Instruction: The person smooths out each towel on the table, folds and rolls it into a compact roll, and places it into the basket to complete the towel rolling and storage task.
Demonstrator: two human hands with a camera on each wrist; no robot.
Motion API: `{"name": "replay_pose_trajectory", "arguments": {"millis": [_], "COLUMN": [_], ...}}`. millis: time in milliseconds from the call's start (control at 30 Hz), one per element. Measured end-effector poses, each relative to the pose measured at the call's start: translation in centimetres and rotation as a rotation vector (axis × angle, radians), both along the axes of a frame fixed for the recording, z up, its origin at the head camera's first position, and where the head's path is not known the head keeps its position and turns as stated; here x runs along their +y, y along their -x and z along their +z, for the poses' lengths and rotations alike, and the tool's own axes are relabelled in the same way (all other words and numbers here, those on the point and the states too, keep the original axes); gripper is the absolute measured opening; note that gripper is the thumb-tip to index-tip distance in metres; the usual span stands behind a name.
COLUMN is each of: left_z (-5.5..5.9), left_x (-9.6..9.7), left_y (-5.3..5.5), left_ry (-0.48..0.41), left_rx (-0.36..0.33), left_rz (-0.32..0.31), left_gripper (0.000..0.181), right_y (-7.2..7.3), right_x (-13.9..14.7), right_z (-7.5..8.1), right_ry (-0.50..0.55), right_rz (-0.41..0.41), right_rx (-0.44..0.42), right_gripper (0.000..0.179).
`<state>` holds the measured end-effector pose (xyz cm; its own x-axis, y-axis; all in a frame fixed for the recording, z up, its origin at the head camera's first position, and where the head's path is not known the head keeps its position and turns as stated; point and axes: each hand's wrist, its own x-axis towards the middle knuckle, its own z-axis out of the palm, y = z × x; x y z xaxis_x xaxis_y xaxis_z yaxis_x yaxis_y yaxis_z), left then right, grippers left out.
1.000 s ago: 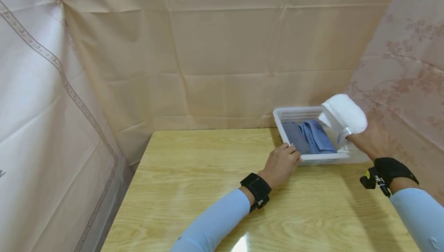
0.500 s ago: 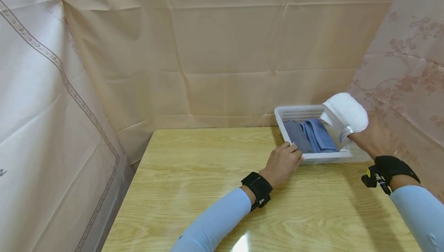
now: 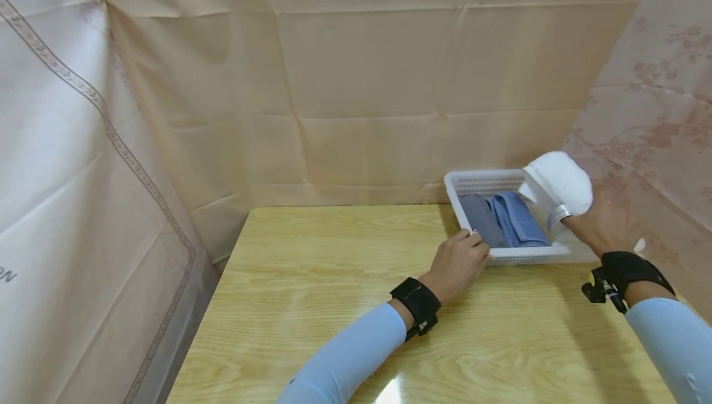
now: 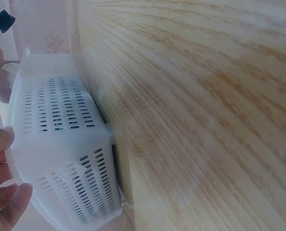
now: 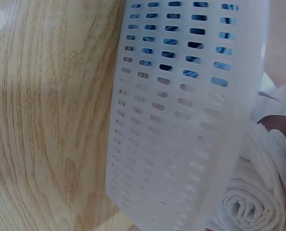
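A white plastic basket [image 3: 528, 256] with slotted walls stands at the table's far right corner. My left hand [image 3: 457, 260] holds its near left corner, the fingertips [image 4: 18, 195] at the rim in the left wrist view. Inside lie a folded grey cloth [image 3: 483, 222] and a folded blue cloth [image 3: 518, 220] side by side, on the left. Over the basket's right end, my right hand [image 3: 597, 225] grips a rolled white towel [image 3: 562, 180]. Its coiled end [image 5: 246, 209] shows in the right wrist view. Most of the right hand's fingers are hidden behind the towel.
The light wood-grain table [image 3: 334, 305] stretches to the left and front of the basket. Right behind it hangs a beige cloth [image 3: 361, 83]. A pale floral cloth [image 3: 662, 113] closes the right side, and a white cloth [image 3: 72, 206] hangs at the left.
Both hands keep their hold, on the basket and on the rolled towel. The whole head view has shifted slightly; nothing else visibly differs.
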<state>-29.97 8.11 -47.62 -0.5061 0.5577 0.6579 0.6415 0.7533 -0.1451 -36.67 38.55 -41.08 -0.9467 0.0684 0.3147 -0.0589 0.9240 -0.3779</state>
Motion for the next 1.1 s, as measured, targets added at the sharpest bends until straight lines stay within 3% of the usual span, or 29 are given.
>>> {"name": "replay_pose_trajectory", "arguments": {"millis": [300, 833, 1100], "left_z": [0.4, 0.6, 0.4], "left_x": [0.0, 0.0, -0.1], "left_y": [0.0, -0.3, -0.3], "left_ry": [0.017, 0.046, 0.034], "left_rx": [-0.014, -0.031, -0.027], "left_rz": [0.015, 0.022, 0.024], "left_gripper": [0.019, 0.020, 0.020], "right_y": [0.2, 0.6, 1.1], "right_x": [0.2, 0.0, 0.5], "right_z": [-0.4, -1.6, -2.4], "right_ry": [-0.032, -0.053, -0.076], "right_rz": [-0.082, -0.102, -0.087], "right_rx": [-0.069, -0.131, -0.185], "right_gripper": [0.097, 0.094, 0.102]}}
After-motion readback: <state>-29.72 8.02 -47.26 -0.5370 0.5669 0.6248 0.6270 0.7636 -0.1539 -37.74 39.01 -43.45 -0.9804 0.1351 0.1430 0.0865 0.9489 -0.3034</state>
